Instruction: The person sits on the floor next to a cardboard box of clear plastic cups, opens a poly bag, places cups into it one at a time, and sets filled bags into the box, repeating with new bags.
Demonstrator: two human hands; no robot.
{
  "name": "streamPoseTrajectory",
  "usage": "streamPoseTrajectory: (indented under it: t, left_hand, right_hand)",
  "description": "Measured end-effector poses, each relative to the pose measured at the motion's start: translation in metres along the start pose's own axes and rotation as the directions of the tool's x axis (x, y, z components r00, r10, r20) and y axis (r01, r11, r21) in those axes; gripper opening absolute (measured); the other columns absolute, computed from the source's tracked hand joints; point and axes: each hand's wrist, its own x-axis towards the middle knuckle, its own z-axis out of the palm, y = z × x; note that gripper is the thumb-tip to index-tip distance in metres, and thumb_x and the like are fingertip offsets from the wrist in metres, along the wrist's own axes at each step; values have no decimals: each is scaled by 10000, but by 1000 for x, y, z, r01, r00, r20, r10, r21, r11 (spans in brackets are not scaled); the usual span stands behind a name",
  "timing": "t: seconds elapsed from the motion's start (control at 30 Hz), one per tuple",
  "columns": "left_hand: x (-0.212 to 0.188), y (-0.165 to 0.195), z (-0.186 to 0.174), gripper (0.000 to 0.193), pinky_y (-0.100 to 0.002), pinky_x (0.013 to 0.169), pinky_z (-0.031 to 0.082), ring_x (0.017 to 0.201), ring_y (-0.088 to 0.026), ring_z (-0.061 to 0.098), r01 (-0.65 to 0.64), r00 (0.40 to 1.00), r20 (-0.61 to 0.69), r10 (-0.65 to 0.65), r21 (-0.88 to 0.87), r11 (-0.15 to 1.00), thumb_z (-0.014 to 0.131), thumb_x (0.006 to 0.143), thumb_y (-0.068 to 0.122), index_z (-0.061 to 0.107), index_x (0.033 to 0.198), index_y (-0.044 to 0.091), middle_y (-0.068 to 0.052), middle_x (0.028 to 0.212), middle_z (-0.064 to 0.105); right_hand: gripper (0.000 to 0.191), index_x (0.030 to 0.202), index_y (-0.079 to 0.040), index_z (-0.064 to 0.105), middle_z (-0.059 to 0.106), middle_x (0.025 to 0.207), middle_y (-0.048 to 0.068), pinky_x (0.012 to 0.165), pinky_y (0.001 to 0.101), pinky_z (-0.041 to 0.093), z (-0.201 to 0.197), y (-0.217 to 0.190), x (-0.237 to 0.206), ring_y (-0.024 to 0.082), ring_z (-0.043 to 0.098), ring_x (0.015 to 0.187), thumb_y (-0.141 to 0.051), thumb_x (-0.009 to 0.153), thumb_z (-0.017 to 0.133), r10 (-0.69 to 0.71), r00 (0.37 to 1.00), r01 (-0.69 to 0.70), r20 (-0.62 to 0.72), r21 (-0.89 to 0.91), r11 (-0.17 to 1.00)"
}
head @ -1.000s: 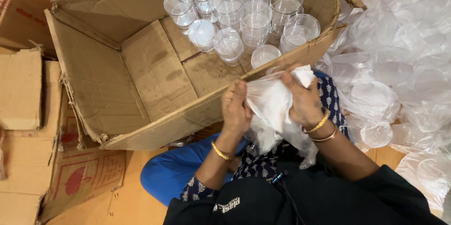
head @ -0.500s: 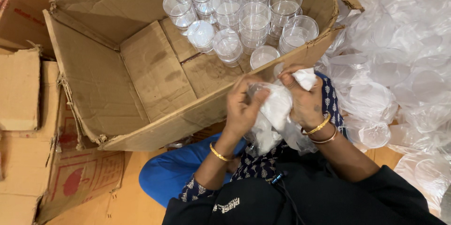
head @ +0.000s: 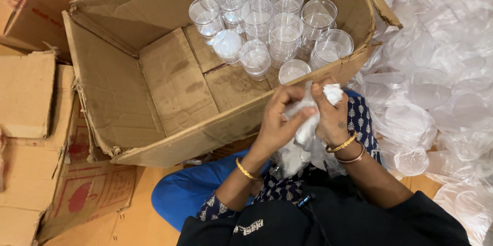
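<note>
My left hand (head: 280, 123) and my right hand (head: 331, 117) meet just in front of the near wall of a big open cardboard box (head: 169, 87). Both grip a white cloth (head: 307, 128) that is bunched around something clear between my palms; what it wraps is mostly hidden. Gold bangles ring both wrists. Inside the box, several clear plastic cups (head: 267, 15) stand upright in rows at the far right, and one cup (head: 227, 44) lies on its side beside them.
A heap of clear plastic wrapping and cups (head: 436, 87) fills the floor on my right. Flattened and stacked cardboard boxes (head: 31, 138) lie on my left. My lap, in blue and dark patterned cloth, is below my hands.
My hands have drawn closer together and the cloth is bunched tighter between them. My left fingers now curl over the top of it. The box and cups have not moved.
</note>
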Motion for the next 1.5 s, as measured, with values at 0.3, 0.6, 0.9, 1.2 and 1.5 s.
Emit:
streamPoseTrajectory:
  t: [0.3, 0.6, 0.9, 1.2, 1.5]
  left_hand:
    - [-3, -3, -7, 171, -262, 886, 469, 996, -133, 572, -12, 993, -116, 0, -104, 994, 607, 1070, 130, 624, 967, -7, -69, 1096, 640]
    - [-11, -22, -5, 190, -315, 999, 494, 1093, -174, 628, 14, 990, -114, -87, -527, 850, 592, 1084, 197, 604, 1053, 10, -106, 1093, 691]
    - [-6, -22, -34, 151, -279, 770, 550, 867, -149, 685, 324, 932, 96, -351, -657, 681, 654, 1030, 168, 590, 1038, 31, -29, 932, 652]
    - [38, 27, -99, 274, -185, 523, 354, 598, -6, 497, 590, 768, 471, -435, -256, 766, 785, 865, 33, 587, 1052, 62, 50, 758, 592]
    - [139, -108, -115, 258, -302, 547, 396, 595, -113, 508, 338, 937, -23, -348, 300, 892, 707, 789, -17, 641, 1024, 66, -34, 699, 595]
  right_hand:
    - [122, 1004, -23, 686, 694, 971, 4, 829, 268, 508, -17, 4, -7, 105, 620, 888, -74, 906, 737, 49, 986, -37, 157, -81, 996]
    - [187, 1004, -42, 662, 636, 1119, 7, 919, 287, 541, 1, 4, -6, 114, 644, 1006, -226, 1033, 674, -66, 985, 42, 162, 142, 989]
    - [266, 931, -78, 621, 595, 793, 12, 640, 257, 453, -28, 4, 3, 97, 553, 714, -304, 1064, 669, 262, 885, -364, 385, 219, 905]
    - [282, 692, -81, 579, 517, 600, -25, 474, 255, 360, -77, -50, 34, 83, 480, 532, -67, 773, 849, 493, 766, -321, 412, -420, 849]
    - [195, 890, -23, 680, 661, 773, 51, 625, 314, 472, -77, 13, 167, 142, 598, 697, -206, 960, 682, 217, 924, 33, 315, -632, 774]
